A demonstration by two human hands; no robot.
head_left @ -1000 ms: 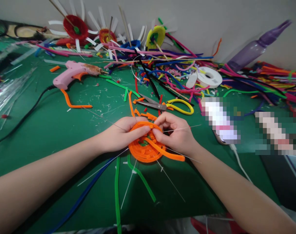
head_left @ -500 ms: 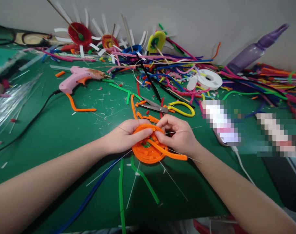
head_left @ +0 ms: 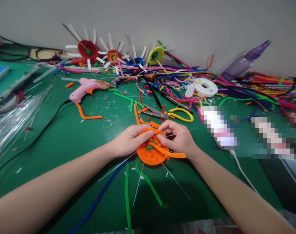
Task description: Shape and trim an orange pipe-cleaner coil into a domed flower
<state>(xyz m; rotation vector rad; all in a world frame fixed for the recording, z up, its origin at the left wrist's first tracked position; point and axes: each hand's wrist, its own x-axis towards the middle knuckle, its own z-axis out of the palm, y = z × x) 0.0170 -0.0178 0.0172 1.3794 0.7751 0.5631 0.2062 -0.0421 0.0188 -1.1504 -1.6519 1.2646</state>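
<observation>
An orange coiled disc with a green centre and thin wires sticking out around it is held above the green table. My left hand grips its upper left edge, thumb on top. The fingers of my right hand pinch at its upper right rim, close to my left thumb. A loose orange strip crosses the disc and points right, under my right hand. Below the disc lie green strips and a dark blue strip.
Scissors with yellow handles lie just beyond my hands. A pink glue gun rests at the left with its cord. Farther back are coloured strips, a white spool, a purple bottle and finished discs. A lit phone lies right.
The camera view has shifted a little, so the table items appear lower and differently placed. Both hands keep their hold on the orange disc, with hardly any change in the fingers.
</observation>
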